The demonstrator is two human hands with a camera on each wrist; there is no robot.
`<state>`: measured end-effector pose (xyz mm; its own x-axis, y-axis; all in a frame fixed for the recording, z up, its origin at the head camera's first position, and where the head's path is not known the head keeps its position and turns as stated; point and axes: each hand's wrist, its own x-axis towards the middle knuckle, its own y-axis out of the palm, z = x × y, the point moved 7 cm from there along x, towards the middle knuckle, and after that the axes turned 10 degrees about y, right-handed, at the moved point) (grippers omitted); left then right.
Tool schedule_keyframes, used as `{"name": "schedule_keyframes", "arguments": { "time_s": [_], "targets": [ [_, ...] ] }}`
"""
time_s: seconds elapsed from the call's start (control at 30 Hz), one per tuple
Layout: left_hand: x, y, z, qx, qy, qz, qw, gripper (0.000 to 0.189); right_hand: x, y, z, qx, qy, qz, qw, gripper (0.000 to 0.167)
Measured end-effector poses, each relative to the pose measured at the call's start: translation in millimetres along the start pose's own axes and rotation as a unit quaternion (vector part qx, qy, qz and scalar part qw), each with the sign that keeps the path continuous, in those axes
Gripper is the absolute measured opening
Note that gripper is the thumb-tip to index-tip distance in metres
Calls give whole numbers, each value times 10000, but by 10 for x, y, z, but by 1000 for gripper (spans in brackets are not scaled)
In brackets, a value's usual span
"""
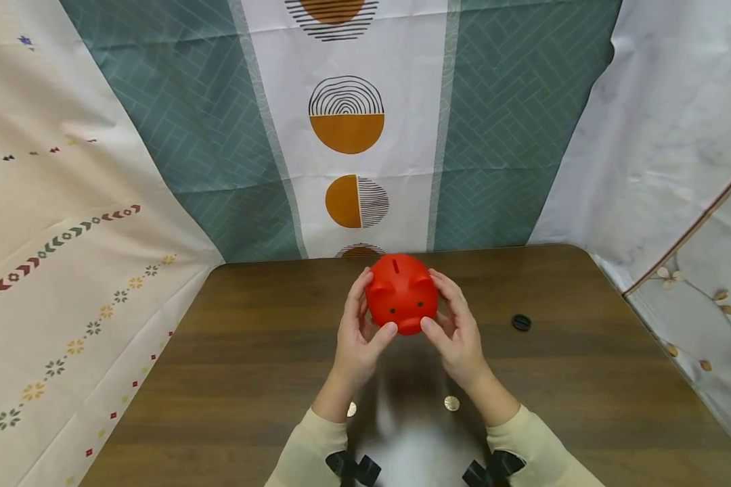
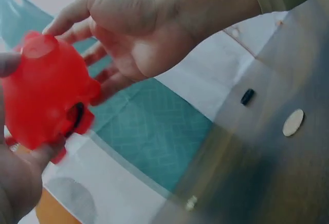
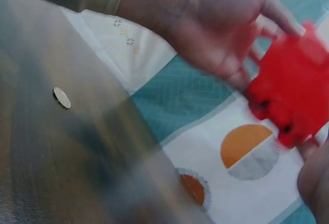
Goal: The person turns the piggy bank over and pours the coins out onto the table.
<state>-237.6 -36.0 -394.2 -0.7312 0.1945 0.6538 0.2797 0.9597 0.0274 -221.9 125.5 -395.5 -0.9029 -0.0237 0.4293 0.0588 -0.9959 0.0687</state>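
Between both hands, raised off the table, is a red piggy bank [image 1: 402, 294] with its snout and two dark eyes toward me and a coin slot on top. My left hand [image 1: 357, 338] grips one side, thumb near the snout. On the other side my right hand [image 1: 459, 338] holds it the same way. The bank's belly shows a dark-edged round opening [image 2: 76, 118] in the left wrist view. A black round plug [image 1: 521, 322] lies on the table to the right. Two gold coins rest nearer me, one beside the right forearm [image 1: 452, 404], the other partly hidden by the left wrist.
The brown wooden table [image 1: 250, 352] has rounded far corners. Behind it hangs a green and white patterned cloth [image 1: 493, 135], with pale printed cloths at both sides. A bright reflection lies on the tabletop between the forearms. Black straps sit on both wrists.
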Motion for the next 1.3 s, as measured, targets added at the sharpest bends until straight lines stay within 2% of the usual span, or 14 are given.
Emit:
{"name": "schedule_keyframes", "arguments": {
  "time_s": [0.07,0.17,0.23,0.47,0.53,0.67,0.7,0.77,0.87,0.93,1.03,1.2,1.23,1.3],
  "targets": [
    [-42,-28,132,195,-701,-27,9973,71,10,-2,-150,-100,826,-30,9965,54],
    [-179,-76,393,328,-2091,-62,9773,68,-30,-10,-432,-244,2325,-90,9723,52],
    [-251,-87,482,296,-2530,-71,9670,69,-62,-10,-523,-245,2733,-93,9616,53],
    [-295,-51,486,141,-2436,-131,9697,69,-101,-24,-444,-378,2577,-137,9654,52],
    [-263,-32,411,169,-2163,-197,9760,67,-89,-28,-351,-456,2173,-174,9749,51],
    [-157,46,150,157,-1283,-199,9914,68,-79,-48,-141,-495,1211,-284,9910,50],
    [-144,64,117,205,-1268,-171,9916,68,-80,-47,-113,-398,1275,-263,9907,50],
    [-148,93,139,74,-1664,-94,9860,67,-85,-53,-145,-146,1839,-240,9825,49],
    [-208,89,269,-150,-2572,-103,9662,67,-117,-52,-268,92,2888,-153,9572,51],
    [-255,84,331,-415,-2916,-133,9555,66,-131,-53,-309,62,3179,-60,9481,52],
    [-270,88,361,-555,-2864,-94,9565,66,-127,-63,-315,-74,3156,62,9488,54],
    [-274,112,444,-634,-2917,80,9544,66,-129,-102,-373,-84,3535,139,9353,59],
    [-257,111,432,-549,-2839,142,9572,65,-122,-113,-359,-117,3468,153,9377,59],
    [-180,110,338,-271,-2319,332,9718,65,-80,-133,-256,-345,2834,200,9582,59]
  ]
}}
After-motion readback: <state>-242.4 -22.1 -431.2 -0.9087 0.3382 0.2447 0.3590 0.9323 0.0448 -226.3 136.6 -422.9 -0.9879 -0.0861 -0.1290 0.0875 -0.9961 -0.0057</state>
